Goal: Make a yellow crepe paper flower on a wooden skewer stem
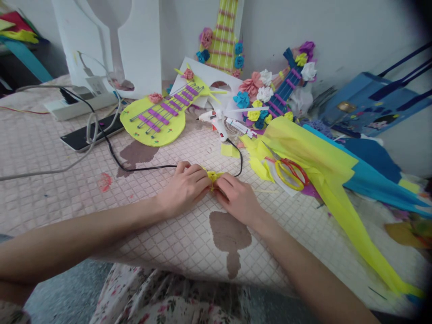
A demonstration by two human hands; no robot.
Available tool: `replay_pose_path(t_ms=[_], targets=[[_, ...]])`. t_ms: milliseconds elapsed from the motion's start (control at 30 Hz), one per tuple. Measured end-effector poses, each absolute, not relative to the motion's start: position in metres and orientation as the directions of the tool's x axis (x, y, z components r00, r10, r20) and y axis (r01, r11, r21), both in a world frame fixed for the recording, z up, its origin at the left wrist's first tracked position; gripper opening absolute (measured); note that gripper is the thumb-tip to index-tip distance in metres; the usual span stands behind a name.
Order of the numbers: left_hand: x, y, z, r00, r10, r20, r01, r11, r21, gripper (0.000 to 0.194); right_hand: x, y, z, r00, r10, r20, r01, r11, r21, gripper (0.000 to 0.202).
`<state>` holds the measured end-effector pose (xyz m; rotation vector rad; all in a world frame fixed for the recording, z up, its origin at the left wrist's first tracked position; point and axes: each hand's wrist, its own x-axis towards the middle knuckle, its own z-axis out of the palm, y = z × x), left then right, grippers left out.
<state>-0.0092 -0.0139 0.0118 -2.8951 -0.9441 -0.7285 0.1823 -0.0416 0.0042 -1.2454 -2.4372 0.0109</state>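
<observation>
Between my two hands, just above the quilted cloth, is a small piece of crumpled yellow crepe paper [212, 176]. My left hand [189, 186] pinches its left side, fingers bent and pressed together. On the right side, my right hand [236, 195] closes its fingertips on the same paper. Part of the paper is hidden by my fingers. A white glue gun [218, 123] lies beyond my hands, its black cord passing behind them. Scissors [295, 175] with red and yellow handles rest to the right, near a long sheet of yellow crepe paper [313, 157].
A yellow paper lute [158, 114] with purple bars lies at the back, beside a dark phone [91, 132]. At the left is a white power strip [79, 105] with cables. Paper flowers [265, 92], blue crepe paper [374, 175] and a blue bag [371, 101] occupy the right.
</observation>
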Motion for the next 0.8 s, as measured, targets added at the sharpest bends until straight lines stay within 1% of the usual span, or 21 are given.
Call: replay_pose_path(t_ms=[300, 567, 700, 800], targets=[[-0.0111, -0.0143, 0.0157, 0.713, 0.571, 0.407, 0.57, -0.81, 0.137, 0.017, 0.1832, -0.0419, 0.006, -0.532, 0.796, 0.29, 0.743, 0.603, -0.29, 0.012], [-0.0127, -0.0153, 0.0132, 0.688, 0.593, 0.417, 0.559, -0.801, 0.215, 0.012, 0.1823, -0.0435, 0.0089, -0.54, 0.794, 0.28, 0.728, 0.607, -0.319, 0.012], [-0.0118, -0.0163, 0.0139, 0.682, 0.614, 0.397, 0.567, -0.787, 0.243, 0.015, 0.182, -0.0441, 0.008, -0.544, 0.793, 0.275, 0.724, 0.609, -0.325, 0.013], [-0.0115, -0.0167, 0.0158, 0.674, 0.641, 0.367, 0.574, -0.768, 0.286, 0.013, 0.182, -0.0441, 0.0069, -0.535, 0.791, 0.297, 0.722, 0.61, -0.325, 0.011]])
